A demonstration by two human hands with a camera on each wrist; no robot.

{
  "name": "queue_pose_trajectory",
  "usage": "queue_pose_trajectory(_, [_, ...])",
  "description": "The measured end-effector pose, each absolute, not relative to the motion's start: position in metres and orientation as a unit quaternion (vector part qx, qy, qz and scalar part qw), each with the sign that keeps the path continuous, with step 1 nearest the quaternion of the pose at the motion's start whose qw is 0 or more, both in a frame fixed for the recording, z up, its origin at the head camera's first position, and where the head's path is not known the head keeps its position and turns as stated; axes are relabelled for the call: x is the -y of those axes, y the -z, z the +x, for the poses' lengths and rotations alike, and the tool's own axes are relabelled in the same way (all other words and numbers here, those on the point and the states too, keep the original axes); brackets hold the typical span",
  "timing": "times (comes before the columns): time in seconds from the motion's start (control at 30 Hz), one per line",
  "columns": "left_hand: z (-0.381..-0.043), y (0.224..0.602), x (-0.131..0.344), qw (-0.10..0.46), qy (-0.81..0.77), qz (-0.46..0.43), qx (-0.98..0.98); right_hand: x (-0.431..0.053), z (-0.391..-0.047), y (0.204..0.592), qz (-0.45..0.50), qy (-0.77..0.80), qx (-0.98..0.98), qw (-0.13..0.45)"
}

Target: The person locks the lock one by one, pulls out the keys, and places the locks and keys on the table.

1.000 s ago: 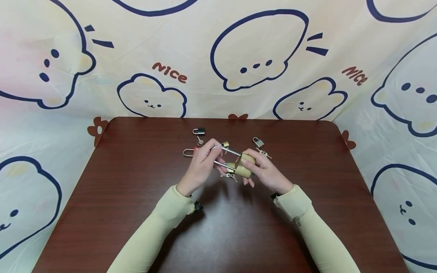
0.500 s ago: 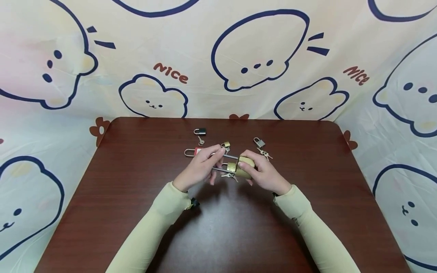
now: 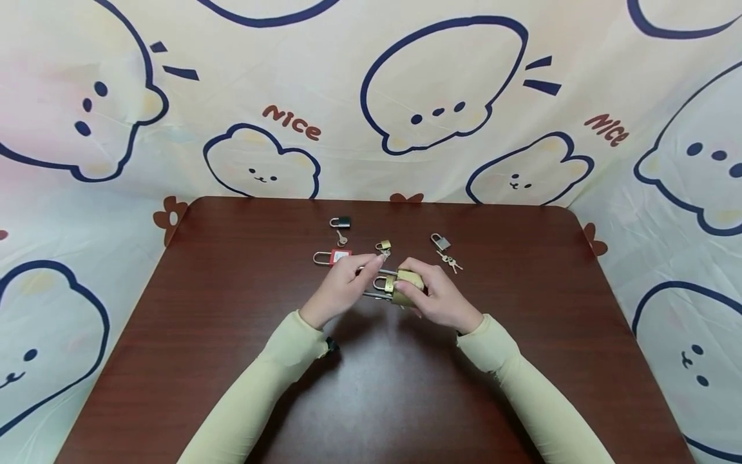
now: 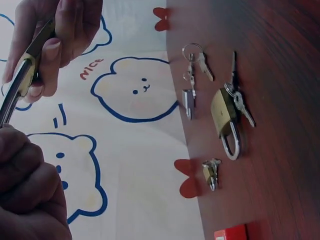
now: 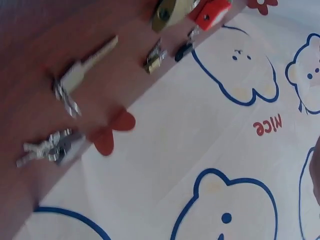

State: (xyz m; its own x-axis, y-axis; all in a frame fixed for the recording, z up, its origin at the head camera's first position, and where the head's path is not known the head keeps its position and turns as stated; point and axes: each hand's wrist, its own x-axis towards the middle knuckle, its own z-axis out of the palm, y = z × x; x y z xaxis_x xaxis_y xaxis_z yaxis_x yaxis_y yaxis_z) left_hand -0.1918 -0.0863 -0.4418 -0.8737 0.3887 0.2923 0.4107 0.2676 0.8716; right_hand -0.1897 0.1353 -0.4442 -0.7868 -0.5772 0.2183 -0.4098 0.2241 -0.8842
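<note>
Both hands hold a large brass padlock (image 3: 414, 280) with a long steel shackle above the table. My right hand (image 3: 443, 298) grips its body, thumb across the near face. At the shackle's curved end, my left hand (image 3: 342, 289) pinches it between thumb and fingers, which hide the bend. Through the shackle shows a smaller brass padlock (image 3: 390, 283) lying on the table; the left wrist view shows keys (image 4: 241, 104) beside that brass padlock (image 4: 224, 112). In the same view, the held padlock's shackle (image 4: 16, 92) runs between the two hands.
Behind the hands on the dark wooden table (image 3: 243, 270) lie a red padlock (image 3: 341, 256), a black padlock (image 3: 343, 222) with a key (image 3: 342, 238), a tiny brass padlock (image 3: 385, 245) and a silver padlock (image 3: 442, 243) with keys (image 3: 449, 260). A printed cloth (image 3: 348, 180) hangs behind.
My right hand and the held padlock's body have shifted slightly left. The left thumb has moved a little down along the shackle end, and the smaller padlock now shows between the shackle's arms.
</note>
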Motion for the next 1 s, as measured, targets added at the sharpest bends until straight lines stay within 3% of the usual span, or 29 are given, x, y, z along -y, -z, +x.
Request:
queue_pose_trajectory(0.37, [-0.192, 0.452, 0.087, 0.034, 0.552, -0.236, 0.799, -0.124, -0.195, 0.451, -0.316, 0.539, -0.777, 0.073])
queue_pose_trajectory(1.0, [-0.201, 0.464, 0.084, 0.044, 0.560, -0.204, 0.802, -0.135, -0.206, 0.458, -0.281, 0.543, -0.775, 0.157])
